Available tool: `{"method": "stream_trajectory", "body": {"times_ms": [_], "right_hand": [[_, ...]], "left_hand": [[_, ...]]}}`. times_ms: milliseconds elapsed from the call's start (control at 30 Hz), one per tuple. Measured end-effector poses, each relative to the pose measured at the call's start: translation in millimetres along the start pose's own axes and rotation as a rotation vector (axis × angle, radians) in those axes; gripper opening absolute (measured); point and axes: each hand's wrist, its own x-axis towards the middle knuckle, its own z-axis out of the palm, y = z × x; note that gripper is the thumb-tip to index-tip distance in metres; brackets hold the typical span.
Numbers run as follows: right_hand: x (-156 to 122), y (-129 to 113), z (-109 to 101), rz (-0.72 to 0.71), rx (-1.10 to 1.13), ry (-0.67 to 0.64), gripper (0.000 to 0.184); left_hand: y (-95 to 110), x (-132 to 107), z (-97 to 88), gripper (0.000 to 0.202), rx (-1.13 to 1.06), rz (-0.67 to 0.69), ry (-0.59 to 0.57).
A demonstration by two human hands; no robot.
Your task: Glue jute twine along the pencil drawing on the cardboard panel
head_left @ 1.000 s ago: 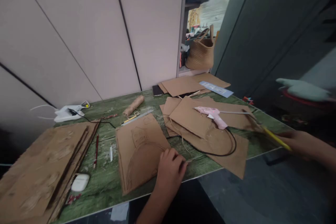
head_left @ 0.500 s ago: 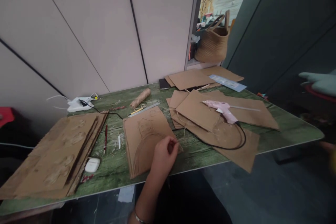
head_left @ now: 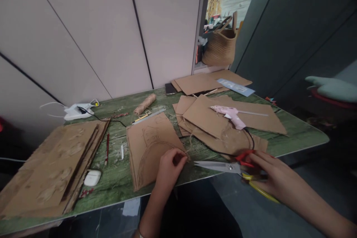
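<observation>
My left hand (head_left: 170, 167) rests over the right edge of a cardboard sheet (head_left: 156, 130), thumb and fingertips pinched on a thin twine (head_left: 191, 142). Pencil lines and a twine arc mark the sheet, which lies on other cardboard. My right hand (head_left: 266, 171) holds scissors (head_left: 231, 167) with red and yellow handles. Their blades point left, the tips just right of my left fingertips and apart from them.
Right of the sheet, a pink glue gun (head_left: 230, 115) lies on stacked cardboard (head_left: 205, 115). Behind stand a twine spool (head_left: 145, 104) and a phone (head_left: 170, 89). To the left are a red pencil (head_left: 107, 148), a white earbud case (head_left: 92, 177), piled cardboard (head_left: 55, 167) and a power strip (head_left: 79, 111).
My right hand has come into view from the right with the scissors. My left hand stays pinched at the sheet's edge. The whole view has shifted slightly.
</observation>
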Motion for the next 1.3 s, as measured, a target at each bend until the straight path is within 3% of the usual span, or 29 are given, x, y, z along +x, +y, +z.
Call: {"method": "stream_trajectory", "body": {"times_ms": [167, 367, 800, 1067, 1300], "right_hand": [[11, -2, 6, -0.079, 0.021, -0.018, 0.024], [27, 0, 8, -0.136, -0.018, -0.016, 0.038], [30, -8, 12, -0.230, -0.176, 0.147, 0.032], [37, -12, 11, -0.256, -0.166, 0.155, 0.028], [40, -8, 18, -0.252, -0.185, 0.153, 0.036]], "left_hand": [[-2, 1, 3.2, 0.012, -0.034, -0.044, 0.008], [-4, 1, 2.2, 0.010, -0.011, -0.034, -0.005], [-16, -1, -10.0, 0.011, -0.008, -0.021, -0.021], [-13, -2, -7.9, 0.009, -0.005, -0.032, -0.018], [-10, -1, -5.1, 0.008, 0.027, -0.034, -0.028]]}}
